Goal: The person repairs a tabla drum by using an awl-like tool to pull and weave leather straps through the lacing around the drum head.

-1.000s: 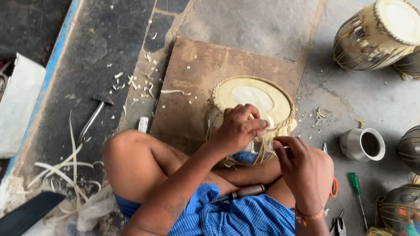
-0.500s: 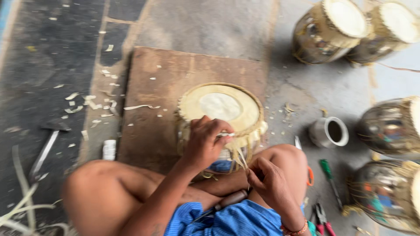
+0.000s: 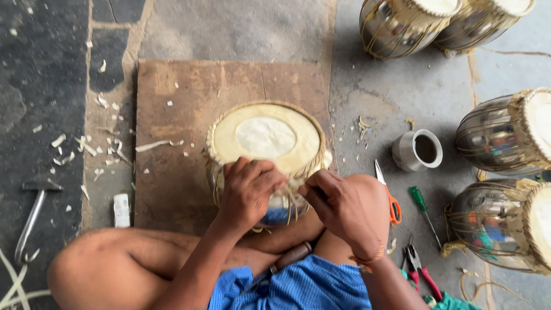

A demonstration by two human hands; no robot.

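Your left hand (image 3: 248, 192) is closed over the near rim of the drum (image 3: 265, 146), and your right hand (image 3: 344, 209) pinches the pale lacing strap (image 3: 294, 201) just beside it, both clamped tight. The drum sits on the wooden board (image 3: 189, 109) between your knees, metal shell down, skin head up. The head already sits on and the braided rim runs all round; the lacing on the near side looks unfinished. Scissors (image 3: 387, 198), a screwdriver (image 3: 423, 206) and pliers (image 3: 419, 267) lie at your right, finished drums (image 3: 505, 135) beyond.

Five drums: one on board (image 3: 265, 138), four aside (image 3: 402, 20) (image 3: 488, 20) (image 3: 505, 135) (image 3: 505, 224); one cup (image 3: 418, 150); one hammer (image 3: 31, 215); one screwdriver (image 3: 423, 208).
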